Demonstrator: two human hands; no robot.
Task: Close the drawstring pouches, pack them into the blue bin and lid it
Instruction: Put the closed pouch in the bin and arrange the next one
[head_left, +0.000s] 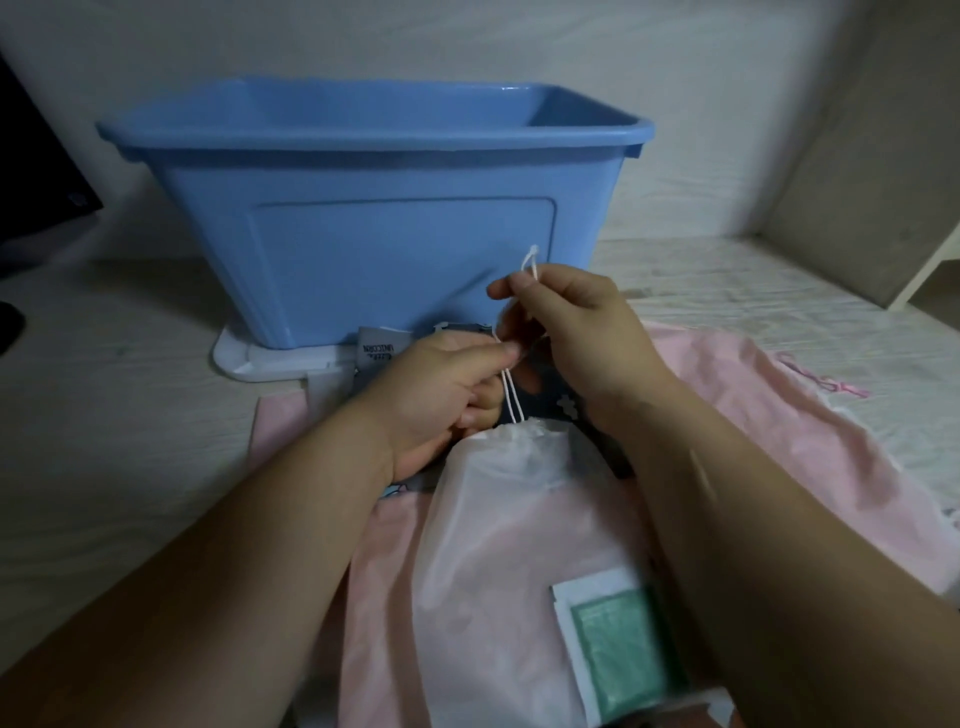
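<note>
pale wood-grain table (130, 441); blue bin (363, 234) by white wall (467, 41); pink pouch (779, 415)

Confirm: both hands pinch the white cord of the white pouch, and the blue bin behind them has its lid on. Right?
No. The head view shows the blue bin open on top, with no lid on it. The left hand and right hand do pinch the white cord of the white pouch.

Pale wood-grain surface (130, 415); white wall (467, 36) behind; beige panel (857, 171) right; dark object (31, 171) left; dim light.
</note>
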